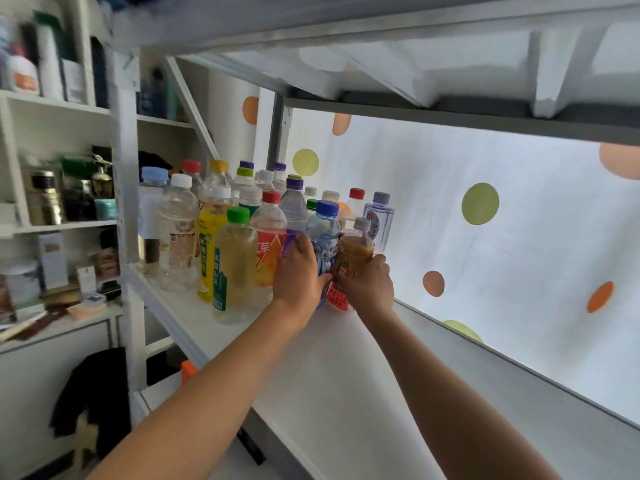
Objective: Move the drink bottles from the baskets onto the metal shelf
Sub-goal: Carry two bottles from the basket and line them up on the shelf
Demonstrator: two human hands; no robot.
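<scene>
Several drink bottles stand crowded at the left end of the white metal shelf (346, 375). My left hand (299, 271) is wrapped around a blue-capped bottle (325, 233) with a blue label, standing at the right edge of the group. Beside it, my right hand (367, 285) grips a grey-capped bottle of brown tea (356, 251) with a red lower label. Both bottles are upright and seem to rest on the shelf. To their left stand a green-capped pale bottle (235, 268) and a red-capped orange-label bottle (270, 244). No basket is in view.
The shelf board above (450, 109) hangs low over the bottles. A white curtain with coloured dots (485, 220) backs the shelf. To the left, a white bookcase (55, 105) holds jars and boxes. A dark cloth (90, 396) hangs lower left.
</scene>
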